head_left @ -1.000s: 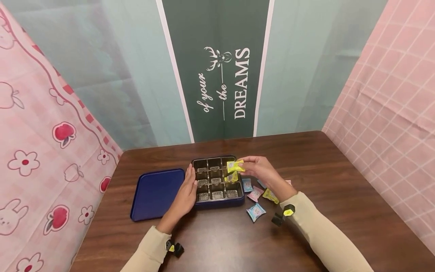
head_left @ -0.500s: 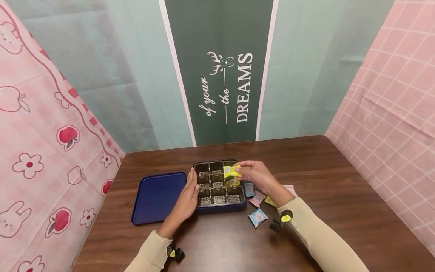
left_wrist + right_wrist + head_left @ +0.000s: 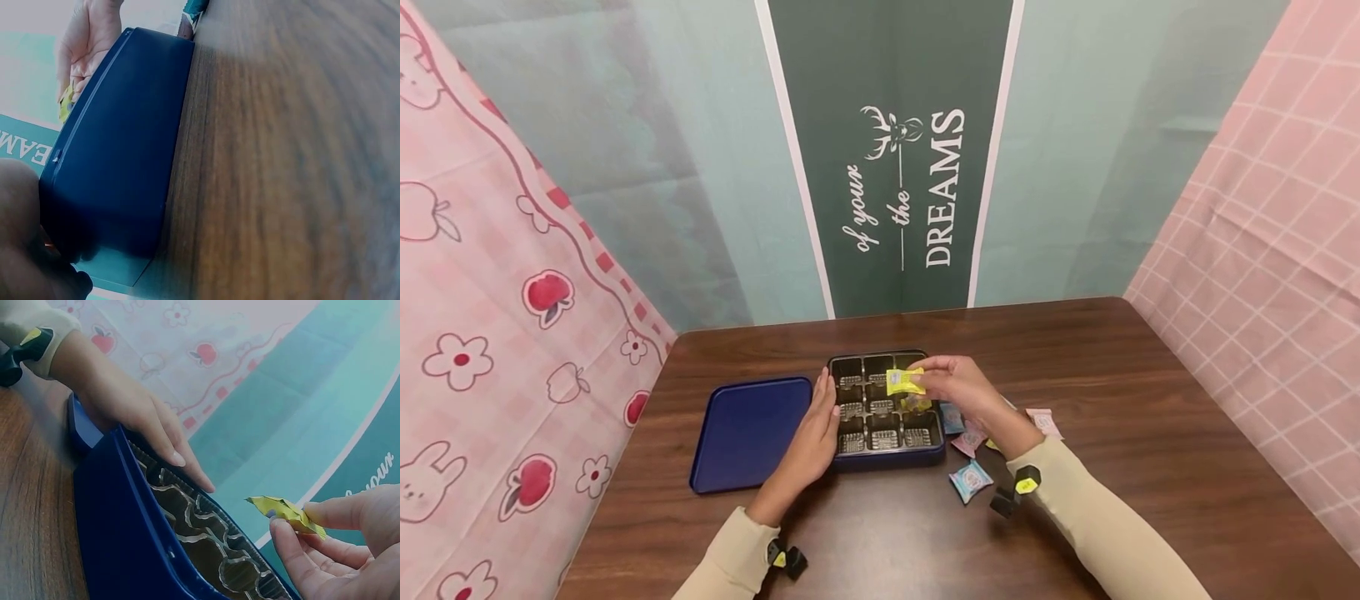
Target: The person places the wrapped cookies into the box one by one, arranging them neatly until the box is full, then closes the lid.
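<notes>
A yellow wrapped candy is pinched between the thumb and fingers of my right hand, held above the right part of a dark blue box. The right wrist view shows the candy clear above the box's rim. Inside the box is a black divided tray with rows of compartments. Another yellow candy lies in the middle compartment of the right column, partly hidden by my right hand. My left hand rests along the box's left side, fingers straight.
A blue lid lies on the brown table left of the box. Right of the box lie a blue candy, a pink candy and several others, some under my right forearm. Printed cloths hang around the table.
My right hand has moved left over the box with the yellow candy in its pinch. The left hand stays against the box's side. The head view has shifted slightly.
</notes>
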`<action>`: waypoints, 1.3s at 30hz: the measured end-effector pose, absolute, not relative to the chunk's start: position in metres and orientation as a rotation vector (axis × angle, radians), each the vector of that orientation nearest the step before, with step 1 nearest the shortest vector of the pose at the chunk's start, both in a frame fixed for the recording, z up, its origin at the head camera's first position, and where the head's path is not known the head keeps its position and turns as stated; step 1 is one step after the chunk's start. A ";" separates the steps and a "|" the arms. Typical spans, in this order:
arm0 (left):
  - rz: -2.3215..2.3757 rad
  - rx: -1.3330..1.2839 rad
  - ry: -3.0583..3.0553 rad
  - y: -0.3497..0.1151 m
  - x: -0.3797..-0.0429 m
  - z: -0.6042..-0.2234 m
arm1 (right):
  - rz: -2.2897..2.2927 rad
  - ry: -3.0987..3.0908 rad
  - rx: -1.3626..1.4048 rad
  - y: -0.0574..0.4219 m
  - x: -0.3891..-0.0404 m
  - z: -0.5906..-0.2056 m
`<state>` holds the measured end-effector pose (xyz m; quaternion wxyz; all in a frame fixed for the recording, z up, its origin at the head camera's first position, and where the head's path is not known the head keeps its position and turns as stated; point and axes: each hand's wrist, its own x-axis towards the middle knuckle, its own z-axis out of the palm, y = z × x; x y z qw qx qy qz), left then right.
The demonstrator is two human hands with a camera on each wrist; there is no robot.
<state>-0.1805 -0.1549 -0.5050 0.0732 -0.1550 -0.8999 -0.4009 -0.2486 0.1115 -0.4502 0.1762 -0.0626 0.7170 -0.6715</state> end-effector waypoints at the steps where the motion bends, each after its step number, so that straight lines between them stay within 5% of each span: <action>1: -1.205 -0.462 -2.709 -0.155 -0.180 -0.505 | -1.891 2.034 -0.176 0.111 -0.248 -0.451; 39: -1.209 -0.454 -2.706 -0.155 -0.180 -0.503 | -1.838 1.993 -0.214 0.081 -0.250 -0.462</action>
